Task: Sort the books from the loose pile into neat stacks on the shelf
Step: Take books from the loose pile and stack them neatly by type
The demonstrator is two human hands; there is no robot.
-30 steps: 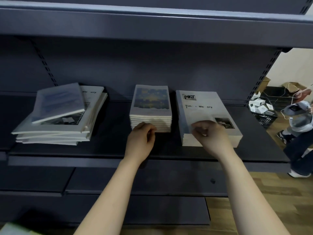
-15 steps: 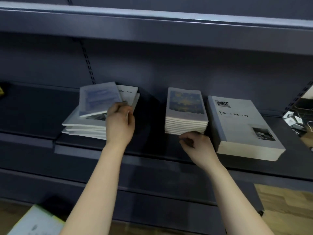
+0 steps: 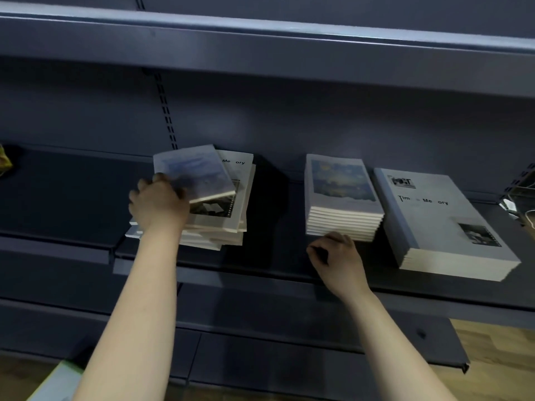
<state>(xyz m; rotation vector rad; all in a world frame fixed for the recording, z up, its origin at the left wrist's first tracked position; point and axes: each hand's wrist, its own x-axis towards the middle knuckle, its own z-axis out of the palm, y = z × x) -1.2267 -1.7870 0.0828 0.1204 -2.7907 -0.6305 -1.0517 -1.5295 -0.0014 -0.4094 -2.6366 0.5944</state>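
On the dark shelf (image 3: pixel 260 264) a loose pile (image 3: pixel 223 221) of white books lies left of centre. Its top book is a small one with a blue cover (image 3: pixel 194 172), tilted up at its near edge. My left hand (image 3: pixel 157 202) grips that small book at its left corner. To the right stands a neat stack of small blue-cover books (image 3: pixel 343 206). Beside that is a neat stack of large white books (image 3: pixel 443 227) titled "Time Memory". My right hand (image 3: pixel 337 256) rests in front of the small stack with fingers curled and nothing in it.
The shelf above (image 3: pixel 260 50) overhangs the books. A lower shelf (image 3: pixel 289 351) juts out under my arms. Something yellow (image 3: pixel 4 160) lies at the far left of the shelf. A pale green object (image 3: pixel 55 383) sits at the bottom left. Wooden floor (image 3: pixel 498 351) shows at the right.
My left hand moved from the small stack to the loose pile and took hold of the top small book, lifting its edge. My right hand left the large stack and came before the small stack.
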